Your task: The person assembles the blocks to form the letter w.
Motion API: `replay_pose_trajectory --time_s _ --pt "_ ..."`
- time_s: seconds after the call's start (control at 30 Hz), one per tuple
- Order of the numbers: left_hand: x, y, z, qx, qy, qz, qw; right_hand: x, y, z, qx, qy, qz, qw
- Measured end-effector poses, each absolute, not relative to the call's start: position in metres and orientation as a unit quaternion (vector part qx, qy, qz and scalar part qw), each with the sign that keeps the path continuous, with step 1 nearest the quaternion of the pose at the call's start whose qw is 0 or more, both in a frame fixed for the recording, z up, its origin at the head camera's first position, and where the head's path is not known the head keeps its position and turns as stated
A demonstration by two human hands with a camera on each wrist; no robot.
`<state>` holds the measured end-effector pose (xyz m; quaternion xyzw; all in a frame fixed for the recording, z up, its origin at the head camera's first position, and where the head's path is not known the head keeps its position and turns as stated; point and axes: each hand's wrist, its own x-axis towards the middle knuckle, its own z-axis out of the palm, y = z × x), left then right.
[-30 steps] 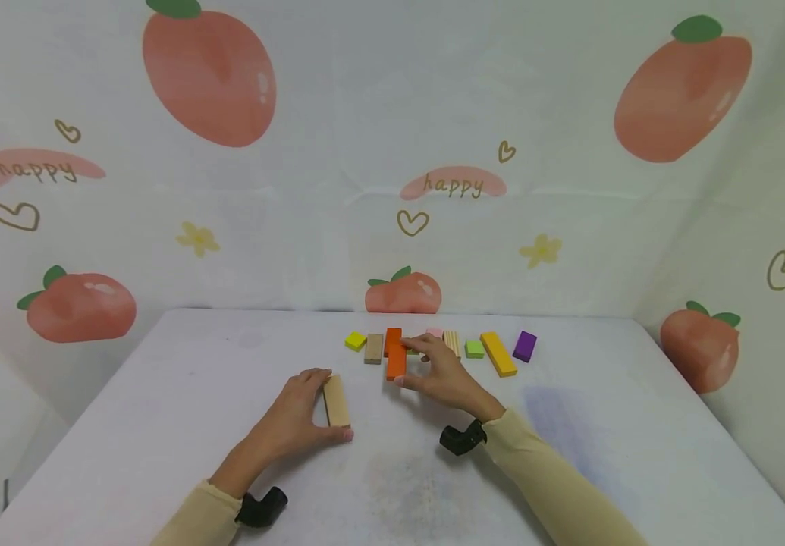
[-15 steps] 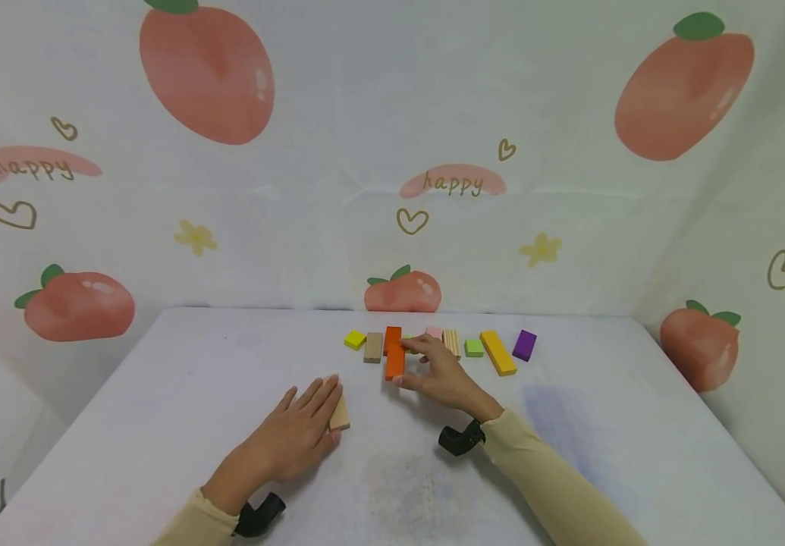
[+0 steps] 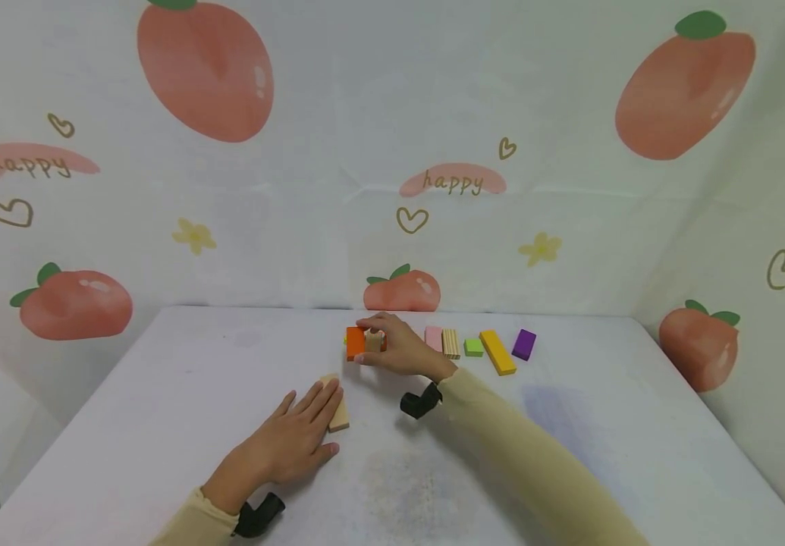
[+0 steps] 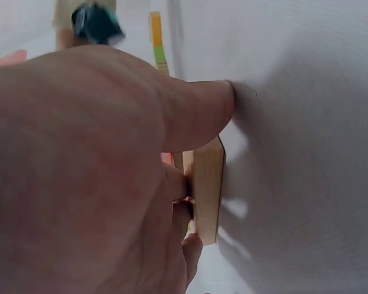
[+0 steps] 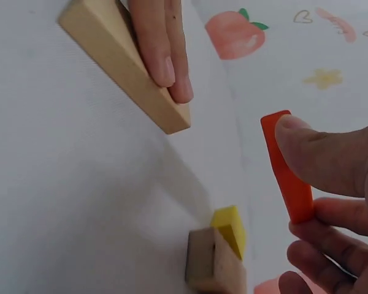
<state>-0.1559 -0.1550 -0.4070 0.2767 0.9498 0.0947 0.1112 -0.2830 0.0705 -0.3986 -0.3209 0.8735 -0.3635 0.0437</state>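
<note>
My left hand (image 3: 290,447) lies with straight, spread fingers over a pale wooden block (image 3: 340,417) at the table's middle. In the left wrist view, the thumb (image 4: 199,113) stretches past the near end of that block. My right hand (image 3: 406,350) pinches an orange block (image 5: 288,174) between thumb and fingertips, raised above the table. In the head view it overlaps the left end of the block row, near a brown wooden block (image 3: 373,343). Below the orange block in the right wrist view sits a yellow block (image 5: 230,228), mostly behind the brown one.
Right of the right hand stand a pink block (image 3: 434,337), a striped block (image 3: 451,343), a green block (image 3: 474,347), a long yellow-orange block (image 3: 497,353) and a purple block (image 3: 524,344). A printed cloth (image 3: 324,152) hangs behind the white table (image 3: 160,409).
My left hand has gone from gripping the pale wooden block at its ends to lying straight-fingered over it. My right hand has carried the orange block leftward along the row.
</note>
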Motion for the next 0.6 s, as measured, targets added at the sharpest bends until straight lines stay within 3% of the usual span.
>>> replay_pose_trajectory --time_s 0.27,0.6 --pt "-0.153 -0.152 -0.404 0.273 0.951 0.095 0.113 -0.299 0.03 -0.403 -0.335 0.889 -0.294 0.104" --pt "-0.151 -0.15 -0.404 0.27 0.953 0.097 0.097 -0.297 0.011 -0.406 -0.323 0.92 -0.196 0.101"
